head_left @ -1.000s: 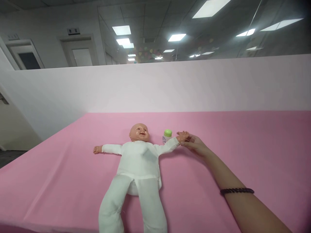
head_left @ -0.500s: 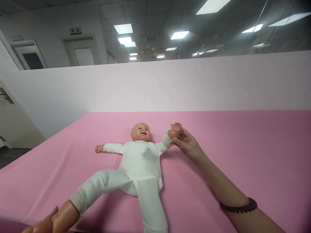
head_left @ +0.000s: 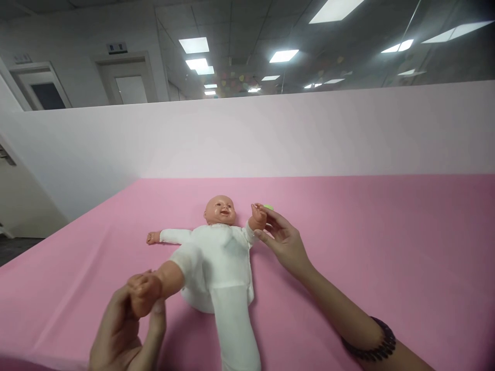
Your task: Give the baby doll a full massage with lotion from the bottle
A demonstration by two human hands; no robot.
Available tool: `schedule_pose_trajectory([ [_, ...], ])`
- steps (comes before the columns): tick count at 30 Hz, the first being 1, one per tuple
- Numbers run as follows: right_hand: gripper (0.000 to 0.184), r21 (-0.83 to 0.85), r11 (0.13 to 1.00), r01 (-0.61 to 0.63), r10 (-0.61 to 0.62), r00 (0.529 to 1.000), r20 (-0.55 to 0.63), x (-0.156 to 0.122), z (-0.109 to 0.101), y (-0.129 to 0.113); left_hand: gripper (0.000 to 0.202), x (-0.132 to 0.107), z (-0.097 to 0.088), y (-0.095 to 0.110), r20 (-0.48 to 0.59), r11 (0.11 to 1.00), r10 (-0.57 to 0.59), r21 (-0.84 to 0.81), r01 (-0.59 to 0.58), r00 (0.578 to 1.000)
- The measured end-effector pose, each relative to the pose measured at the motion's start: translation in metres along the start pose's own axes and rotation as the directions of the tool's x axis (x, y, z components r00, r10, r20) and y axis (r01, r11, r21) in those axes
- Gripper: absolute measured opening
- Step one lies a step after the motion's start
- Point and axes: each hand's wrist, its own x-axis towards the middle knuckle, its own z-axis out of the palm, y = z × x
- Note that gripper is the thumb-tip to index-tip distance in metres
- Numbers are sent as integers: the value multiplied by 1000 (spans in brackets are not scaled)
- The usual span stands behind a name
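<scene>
A baby doll (head_left: 228,257) in a white cloth suit lies on its back, head toward the far wall. My left hand (head_left: 126,330) grips the doll's foot (head_left: 144,292) at the lower left, and that leg is bent up toward the doll's body. With fingers and thumb, my right hand (head_left: 284,242) pinches the doll's raised hand (head_left: 257,216) on the right side. The doll's other arm (head_left: 170,236) stretches out flat to the left. Its other leg runs down out of view at the bottom.
Pink cloth (head_left: 367,247) covers the surface under the doll. A small yellow-green thing (head_left: 268,207) shows partly behind my right fingers. A low white wall (head_left: 270,134) stands at the back, with dark glass above it. A door handle (head_left: 6,154) is at far left.
My left hand has come into view, and the doll's leg it holds has moved up and inward. My right hand has shifted left, bringing the doll's arm closer to its head.
</scene>
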Motion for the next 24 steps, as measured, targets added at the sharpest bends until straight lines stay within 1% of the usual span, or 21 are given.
schedule_pose_trajectory([
  [1, 51, -13, 1000, 9, -8, 1000, 13, -2, 2, -1, 32, -2, 10, 4, 46, 1000, 13, 4, -13, 999],
  [3, 52, -59, 998, 29, -27, 999, 31, -6, 7, -1, 29, -2, 26, 10, 149, 990, 111, 65, -121, 983],
  [6, 48, -173, 980, 96, -83, 993, 82, -15, 16, 3, 25, -1, 42, 10, 252, 934, 280, 151, -323, 926],
  [8, 43, -226, 959, 173, -134, 975, 179, -21, 22, 7, 25, -2, 51, 8, 292, 903, 338, 167, -396, 895],
  [10, 43, -248, 939, 236, -165, 947, 276, -25, 27, 12, 25, -4, 57, 5, 305, 891, 359, 169, -422, 882],
  [11, 43, -255, 934, 252, -170, 937, 304, -27, 29, 14, 25, -5, 60, 3, 306, 890, 359, 172, -422, 882],
  [13, 44, -266, 928, 260, -169, 931, 323, -28, 31, 17, 25, -6, 61, 0, 300, 894, 352, 171, -413, 887],
  [15, 44, -263, 929, 262, -176, 935, 310, -28, 31, 18, 25, -6, 58, 0, 292, 908, 332, 160, -388, 897],
  [17, 42, -249, 938, 239, -178, 954, 243, -26, 29, 16, 25, -4, 51, 3, 274, 939, 277, 126, -320, 921],
  [19, 40, -209, 964, 165, -146, 984, 107, -22, 25, 13, 28, -2, 39, 7, 216, 979, 180, 52, -195, 960],
  [20, 40, -168, 978, 123, -121, 992, 24, -19, 23, 11, 30, -1, 31, 8, 165, 993, 119, 7, -121, 979],
  [21, 41, -115, 990, 87, -94, 994, -63, -16, 20, 10, 31, -1, 23, 8, 89, 998, 61, -34, -58, 994],
  [23, 46, -10, 999, 40, -42, 973, -228, -10, 15, 7, 32, -3, 5, 2, -68, 997, -16, -81, 10, 998],
  [24, 48, 27, 999, 22, -13, 952, -307, -8, 13, 7, 32, -5, -5, -2, -142, 996, -23, -85, 11, 990],
])
